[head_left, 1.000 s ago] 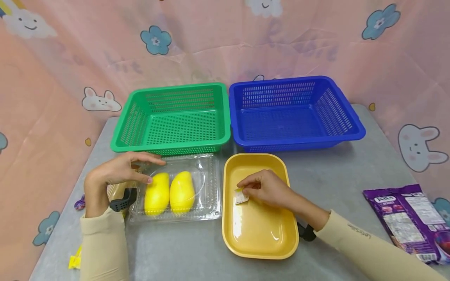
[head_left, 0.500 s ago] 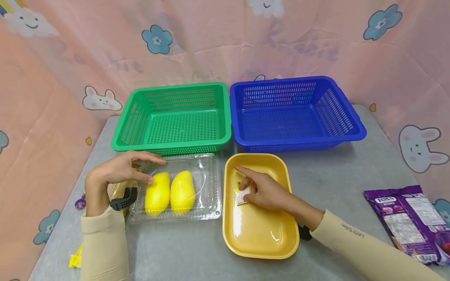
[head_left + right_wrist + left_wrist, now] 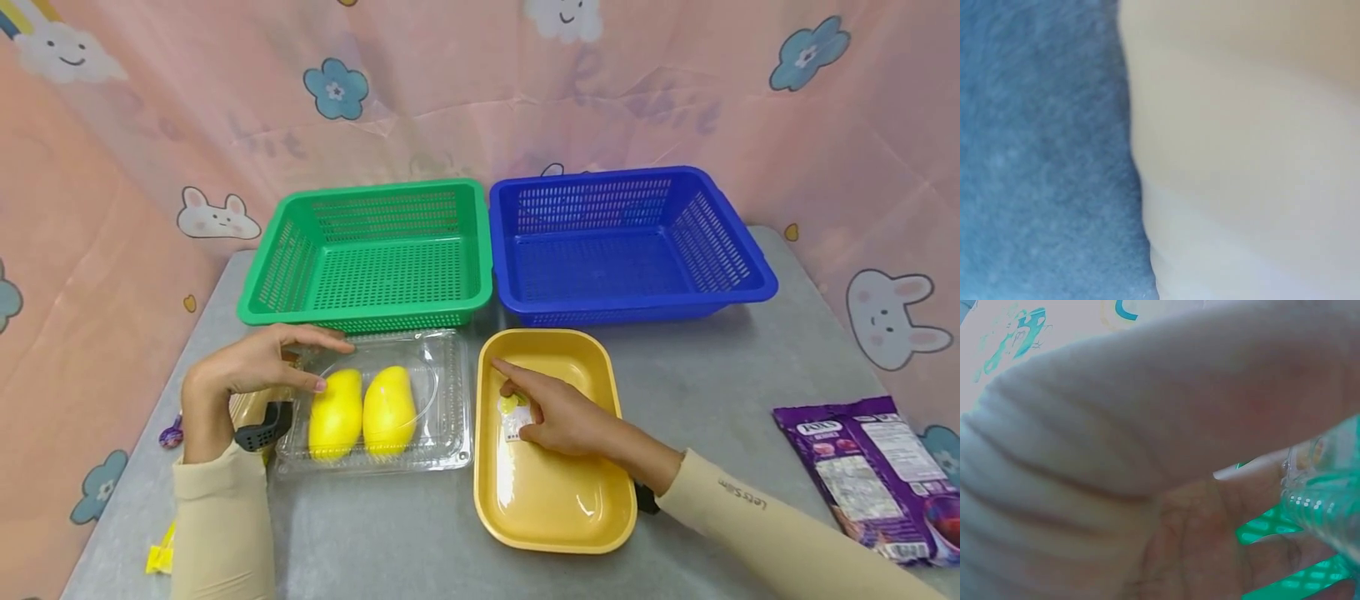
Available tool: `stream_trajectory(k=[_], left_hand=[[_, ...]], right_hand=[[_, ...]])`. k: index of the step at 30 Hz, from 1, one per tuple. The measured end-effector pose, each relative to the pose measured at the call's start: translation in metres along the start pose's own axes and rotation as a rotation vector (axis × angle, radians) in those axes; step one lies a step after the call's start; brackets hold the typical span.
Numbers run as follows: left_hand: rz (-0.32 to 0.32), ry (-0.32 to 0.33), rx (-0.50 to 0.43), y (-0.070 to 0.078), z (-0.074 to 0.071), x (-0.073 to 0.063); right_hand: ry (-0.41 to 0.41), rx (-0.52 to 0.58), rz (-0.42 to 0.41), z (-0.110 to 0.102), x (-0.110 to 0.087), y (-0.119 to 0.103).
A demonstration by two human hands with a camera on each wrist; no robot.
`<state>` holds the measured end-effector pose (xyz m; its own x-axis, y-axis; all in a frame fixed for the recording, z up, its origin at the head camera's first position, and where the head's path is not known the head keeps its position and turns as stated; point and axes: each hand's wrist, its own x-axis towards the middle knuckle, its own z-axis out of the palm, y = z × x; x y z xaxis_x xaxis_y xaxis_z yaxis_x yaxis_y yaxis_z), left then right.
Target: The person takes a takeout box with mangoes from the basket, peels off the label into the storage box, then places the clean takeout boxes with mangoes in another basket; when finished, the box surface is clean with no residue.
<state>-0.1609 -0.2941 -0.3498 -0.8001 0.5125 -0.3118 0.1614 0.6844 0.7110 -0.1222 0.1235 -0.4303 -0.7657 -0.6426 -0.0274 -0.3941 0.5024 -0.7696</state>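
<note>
My left hand (image 3: 258, 358) rests at the left side of a clear plastic clamshell box (image 3: 442, 400), thumb on the lid and fingers along its back left corner. Two yellow mangoes (image 3: 336, 417) lie inside the box. The left wrist view shows the fingers (image 3: 1272, 559) extended beside the clear plastic. My right hand (image 3: 558, 408) is in a yellow tray (image 3: 555, 517), index finger stretched toward the tray's left wall. A small white card (image 3: 513, 423) with a yellow picture lies by its thumb and bent middle finger. The right wrist view holds only the sleeve (image 3: 1247, 156) and grey-blue surface.
A green basket (image 3: 375, 312) and a blue basket (image 3: 637, 300) stand side by side at the back. At right lies a purple candy bag (image 3: 862, 475). Small wrapped candy (image 3: 171, 433) and a yellow item (image 3: 159, 558) lie left of the left arm.
My right hand has gone from pinching the card's top edge to stretching its index finger forward and left, and the card shows more of its face. The left hand stays put.
</note>
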Motion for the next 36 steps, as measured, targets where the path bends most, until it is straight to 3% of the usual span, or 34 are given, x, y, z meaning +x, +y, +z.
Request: stream_trajectory(k=[4,8,12,16,19,27,32,36], left_hand=[[0.007,0.006,0.015,0.000,0.000,0.000],[0.021,0.014,0.023,0.000,0.000,0.001],[0.041,0.015,0.030,0.000,0.000,0.000],[0.090,0.009,0.032,-0.002,0.000,-0.003],[0.113,0.001,0.013,-0.006,-0.002,-0.007],[0.086,-0.014,-0.079,-0.018,-0.005,-0.009],[0.116,-0.026,-0.129,-0.028,-0.004,-0.005],[0.146,-0.043,-0.174,-0.035,-0.004,-0.003]], right_hand=[[0.026,0.079,-0.024,-0.001,-0.001,-0.002],[0.069,0.120,-0.098,-0.008,-0.003,-0.009],[0.108,0.071,-0.175,-0.022,-0.008,-0.016],[0.191,-0.003,-0.184,-0.041,-0.013,-0.019],[0.298,-0.028,-0.182,-0.056,-0.015,-0.013],[0.674,-0.053,-0.140,-0.097,-0.023,0.014],[0.920,-0.120,-0.080,-0.118,-0.030,0.041],[1.040,-0.208,-0.052,-0.131,-0.038,0.066]])
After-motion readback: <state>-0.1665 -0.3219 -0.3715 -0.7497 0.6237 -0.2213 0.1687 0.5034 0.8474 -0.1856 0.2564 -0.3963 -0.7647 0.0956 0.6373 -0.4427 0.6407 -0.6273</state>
